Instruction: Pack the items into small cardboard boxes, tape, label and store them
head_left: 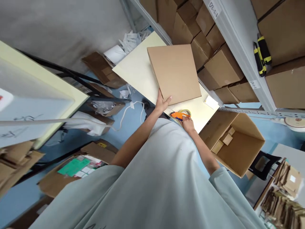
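Note:
A flat, closed cardboard box point(175, 74) lies over the pale table point(137, 71), slightly turned. At its near left corner is my left hand point(162, 102), the thumb on the top face and the fingers along the side, gripping it. Just to the right, close to the table's near edge, my right hand point(187, 123) is closed around an orange tape dispenser point(179, 115) with a dark blue part. A yellowish tape roll point(186, 112) shows beside the orange body; the hand partly hides the tool.
Shelves with stacked cartons point(221, 63) stand behind the table on the right. Two yellow-black utility knives point(262, 55) hang on the shelf beam. A large open carton point(240, 143) with small boxes inside is at right. A white cable point(122, 117) trails at left.

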`<state>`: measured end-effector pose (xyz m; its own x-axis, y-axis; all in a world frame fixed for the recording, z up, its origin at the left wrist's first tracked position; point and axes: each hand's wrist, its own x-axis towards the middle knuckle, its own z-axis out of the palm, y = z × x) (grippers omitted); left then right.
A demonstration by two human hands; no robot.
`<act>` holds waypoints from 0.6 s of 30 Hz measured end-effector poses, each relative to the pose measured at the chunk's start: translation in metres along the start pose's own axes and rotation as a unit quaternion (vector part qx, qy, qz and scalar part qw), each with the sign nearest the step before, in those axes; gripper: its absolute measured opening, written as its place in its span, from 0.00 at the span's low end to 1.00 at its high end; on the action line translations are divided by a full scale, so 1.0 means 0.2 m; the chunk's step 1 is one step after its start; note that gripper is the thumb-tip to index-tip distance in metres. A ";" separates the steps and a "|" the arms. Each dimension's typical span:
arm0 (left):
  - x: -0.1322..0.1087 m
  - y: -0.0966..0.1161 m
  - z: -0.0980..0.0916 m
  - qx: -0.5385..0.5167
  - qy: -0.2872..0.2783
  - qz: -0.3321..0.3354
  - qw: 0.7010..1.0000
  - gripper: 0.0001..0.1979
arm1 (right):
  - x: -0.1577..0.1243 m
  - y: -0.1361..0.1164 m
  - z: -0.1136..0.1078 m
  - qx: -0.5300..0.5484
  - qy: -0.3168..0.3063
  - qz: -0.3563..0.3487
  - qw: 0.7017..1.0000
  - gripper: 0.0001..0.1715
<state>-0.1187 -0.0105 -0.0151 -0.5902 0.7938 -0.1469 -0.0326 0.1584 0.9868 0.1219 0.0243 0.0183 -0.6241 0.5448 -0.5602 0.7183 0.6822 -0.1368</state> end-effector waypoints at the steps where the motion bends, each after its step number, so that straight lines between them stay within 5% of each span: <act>1: 0.00 0.01 -0.04 0.005 -0.013 0.005 1.000 0.46 | 0.00 -0.02 -0.01 0.009 -0.002 -0.007 1.000 0.27; 10: -0.02 0.05 -0.12 0.049 -0.063 -0.007 0.997 0.46 | -0.10 -0.02 -0.04 0.047 -0.011 -0.025 0.999 0.28; 13: -0.02 0.04 -0.12 0.043 -0.062 -0.003 0.997 0.47 | -0.23 0.17 -0.03 0.050 -0.027 0.004 0.998 0.24; 18: -0.01 0.02 -0.13 0.073 -0.056 -0.005 0.996 0.46 | -0.46 0.71 -0.13 -0.013 -0.036 0.075 0.996 0.19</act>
<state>-0.1377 -0.0263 -0.0087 -0.4962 0.8513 -0.1705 0.0844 0.2427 0.9664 0.2732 0.0845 0.0715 -0.4863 0.6061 -0.6294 0.7931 0.6085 -0.0269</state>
